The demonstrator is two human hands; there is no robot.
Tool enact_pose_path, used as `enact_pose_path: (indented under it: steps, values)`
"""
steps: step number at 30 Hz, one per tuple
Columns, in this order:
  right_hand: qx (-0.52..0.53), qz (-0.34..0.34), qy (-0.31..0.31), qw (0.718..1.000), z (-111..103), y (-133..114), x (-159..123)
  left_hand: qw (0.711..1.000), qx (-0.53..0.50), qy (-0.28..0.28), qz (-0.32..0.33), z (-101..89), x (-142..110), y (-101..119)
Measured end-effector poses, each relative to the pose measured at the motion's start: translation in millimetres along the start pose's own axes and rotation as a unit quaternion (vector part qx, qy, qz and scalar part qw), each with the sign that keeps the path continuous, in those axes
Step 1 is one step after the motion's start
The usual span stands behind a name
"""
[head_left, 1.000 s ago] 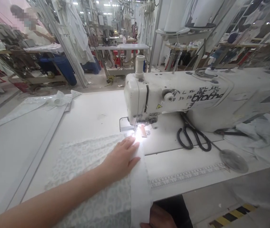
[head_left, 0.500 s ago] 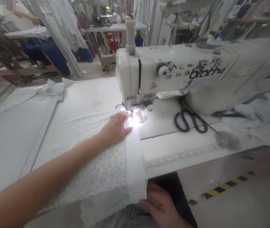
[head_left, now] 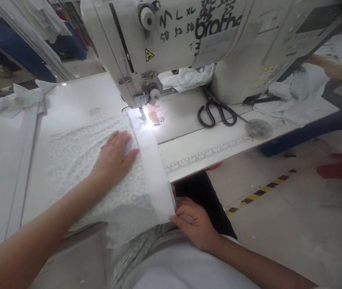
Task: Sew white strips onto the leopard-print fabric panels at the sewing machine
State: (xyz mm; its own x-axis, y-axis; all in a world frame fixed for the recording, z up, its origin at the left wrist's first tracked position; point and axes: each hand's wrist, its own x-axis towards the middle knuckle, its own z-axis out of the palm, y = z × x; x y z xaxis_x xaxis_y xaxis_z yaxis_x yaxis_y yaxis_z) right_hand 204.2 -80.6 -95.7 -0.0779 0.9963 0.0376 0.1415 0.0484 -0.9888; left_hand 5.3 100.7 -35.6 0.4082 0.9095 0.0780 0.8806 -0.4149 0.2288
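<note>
My left hand lies flat on a pale leopard-print fabric, fingers spread, a little left of the lit needle. Along the fabric's right side runs a plain white strip, its far end under the presser foot of the sewing machine. At the table's front edge my right hand pinches the near corner of the strip between thumb and fingers. The fabric's near edge hangs over the table edge towards my lap.
Black-handled scissors lie beside the machine's base, near a round, translucent disc. A printed ruler scale runs along the table's front. White cloth is heaped at the right, and large pale panels lie at the left.
My left hand has slid back from the needle, towards me and left on the fabric. My right hand still holds the strip's corner. The view has tilted down and shifted right.
</note>
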Motion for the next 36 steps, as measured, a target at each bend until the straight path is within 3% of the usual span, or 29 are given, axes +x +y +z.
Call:
enact_pose_path:
  steps: [13,17,20,22,27,29,36]
  values:
    - [-0.075,-0.048,0.0,0.996,1,0,-4,1.0,0.014,0.007,0.021,-1.6,4,-8]
    - [-0.117,-0.117,-0.052,0.985,-9,-2,-3,0.999,0.019,0.004,0.031,-2.2,3,-9]
    - [-0.153,-0.206,-0.128,0.958,-20,-7,4,0.999,0.009,0.004,0.051,-4.4,-5,-1]
    - [-0.195,-0.265,-0.142,0.934,-26,-11,11,0.997,-0.022,-0.014,0.07,-5.3,-15,8]
    - [-0.245,-0.434,-0.112,0.86,-30,-28,31,0.991,-0.081,-0.065,0.086,-3.4,-35,25]
    - [-0.246,-0.466,-0.084,0.846,-27,-35,36,0.99,-0.075,-0.076,0.087,-4.4,-40,27]
    - [-0.179,-0.403,-0.054,0.896,-10,-23,42,0.99,-0.073,-0.097,0.073,-8.5,-43,26]
